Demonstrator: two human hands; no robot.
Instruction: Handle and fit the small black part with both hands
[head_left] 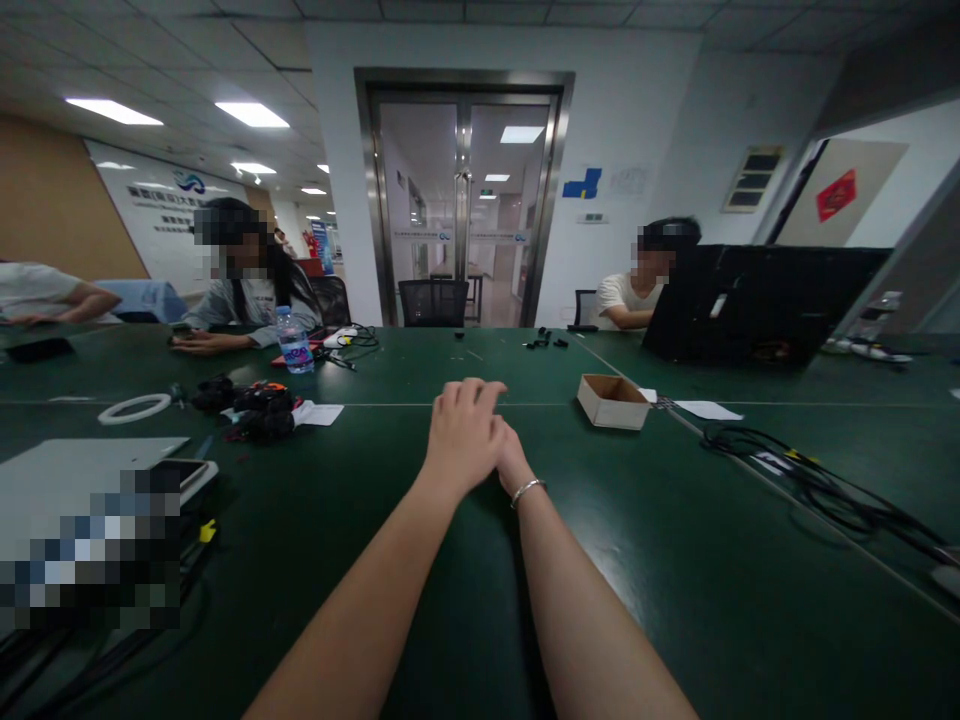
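My left hand (463,435) is over the middle of the green table (637,560), back of the hand up. Its fingers are loosely bent and a little apart, with one stretched toward the right, and no object shows in it. Close against it on the right is my right hand (511,455), partly covered by the left, so most of its fingers are hidden. A silver bracelet (528,491) circles my right wrist. To the right of both hands stands a small open cardboard box (613,402), apart from them.
At left lie a laptop-like grey panel (67,460), a white ring (135,409), dark tangled gear (262,410) and a water bottle (294,342). Black cables (817,480) and a large black monitor (772,300) are on the right. Small black pieces (546,340) lie ahead. Several people sit around.
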